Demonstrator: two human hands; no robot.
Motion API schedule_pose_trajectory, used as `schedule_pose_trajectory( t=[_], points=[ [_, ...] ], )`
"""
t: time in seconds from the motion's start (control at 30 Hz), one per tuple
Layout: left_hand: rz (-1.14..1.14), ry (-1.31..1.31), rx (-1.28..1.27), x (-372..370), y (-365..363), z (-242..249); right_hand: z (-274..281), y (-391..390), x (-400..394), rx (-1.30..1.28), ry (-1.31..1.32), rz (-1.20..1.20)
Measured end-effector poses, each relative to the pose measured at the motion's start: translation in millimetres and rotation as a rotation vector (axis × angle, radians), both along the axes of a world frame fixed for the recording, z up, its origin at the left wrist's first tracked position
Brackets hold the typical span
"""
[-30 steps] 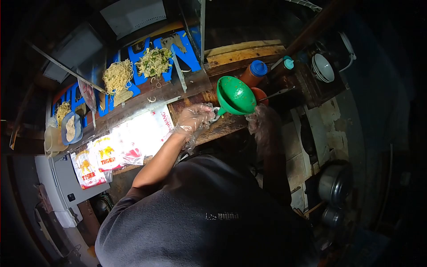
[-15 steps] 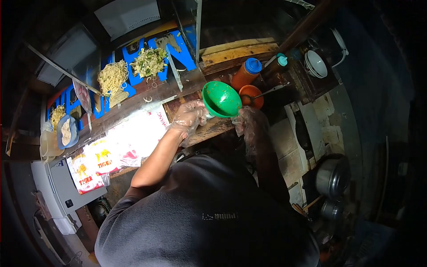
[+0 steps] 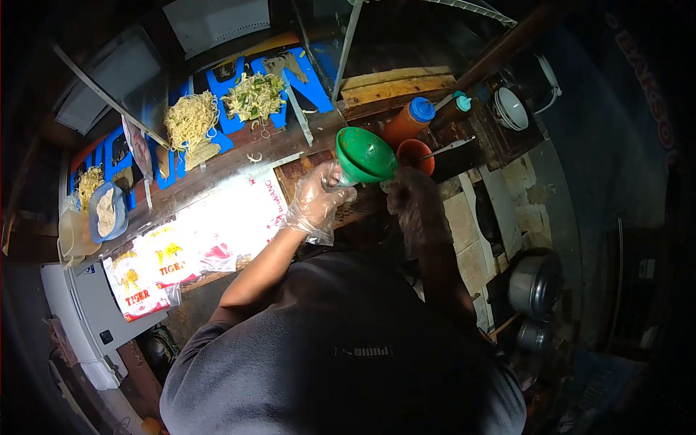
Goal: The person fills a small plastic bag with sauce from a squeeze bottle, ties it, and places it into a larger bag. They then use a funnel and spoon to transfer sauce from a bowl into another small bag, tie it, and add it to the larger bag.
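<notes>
A green bowl [image 3: 367, 154] with reddish smears inside is tilted above the wooden counter edge. My left hand [image 3: 317, 201], in a clear plastic glove, is closed on its lower left rim. On the opposite side, my gloved right hand [image 3: 412, 194] lies in shadow with its fingers closed at the lower right rim. Just beyond that hand stands an orange-red cup [image 3: 415, 154] with a spoon [image 3: 451, 147] leaning out of it. An orange squeeze bottle [image 3: 401, 125] with a blue lid rises behind the bowl.
Noodles [image 3: 191, 123] and chopped greens with noodles [image 3: 254, 96] lie behind the glass at back left. White printed sheets [image 3: 225, 217] cover the left counter. A blue bowl [image 3: 109, 212] holds pale powder. White bowls [image 3: 511, 109] sit back right; a metal pot [image 3: 535, 284] stands lower right.
The green bowl tilts more, its left side lifted, and my left hand has turned, showing more of its back. The whole view has shifted slightly.
</notes>
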State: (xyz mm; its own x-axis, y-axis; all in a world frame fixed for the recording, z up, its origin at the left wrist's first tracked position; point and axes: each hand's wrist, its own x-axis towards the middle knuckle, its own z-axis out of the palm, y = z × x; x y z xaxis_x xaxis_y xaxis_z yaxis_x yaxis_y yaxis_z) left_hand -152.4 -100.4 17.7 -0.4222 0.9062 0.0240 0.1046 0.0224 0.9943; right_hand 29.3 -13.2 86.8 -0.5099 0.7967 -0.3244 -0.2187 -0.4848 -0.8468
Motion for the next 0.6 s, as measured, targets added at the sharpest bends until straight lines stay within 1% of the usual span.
schedule_pose_trajectory(
  t=[0.03,0.07,0.17,0.2,0.3,0.43,0.47,0.5,0.53,0.6],
  points=[
    [-0.059,0.087,-0.07,-5,-2,1,0,-3,-2,0.002,-0.003,-0.001],
    [-0.118,0.177,-0.139,-10,-4,3,0,-6,-4,0.061,-0.018,0.008],
    [-0.184,0.197,-0.163,-14,-11,13,-2,-12,-5,0.168,-0.043,0.043],
    [-0.193,0.198,-0.166,-16,-12,11,-2,-16,-6,0.22,-0.053,0.068],
    [-0.213,0.109,-0.042,-18,-14,0,3,-25,-11,0.197,-0.099,0.008],
    [-0.337,0.06,-0.005,-20,-14,-10,10,-42,-11,0.237,-0.153,0.027],
    [-0.357,-0.355,-0.027,-14,-14,-19,14,-45,-11,0.232,-0.159,0.008],
    [-0.366,-0.77,-0.055,-10,-14,-17,19,-46,-12,0.166,-0.217,-0.017],
    [-0.393,-0.763,-0.109,-10,-17,-16,23,-46,-12,0.101,-0.271,-0.041],
    [-0.422,-0.77,-0.119,-6,-22,-9,27,-48,-9,0.085,-0.292,-0.056]
  ],
)
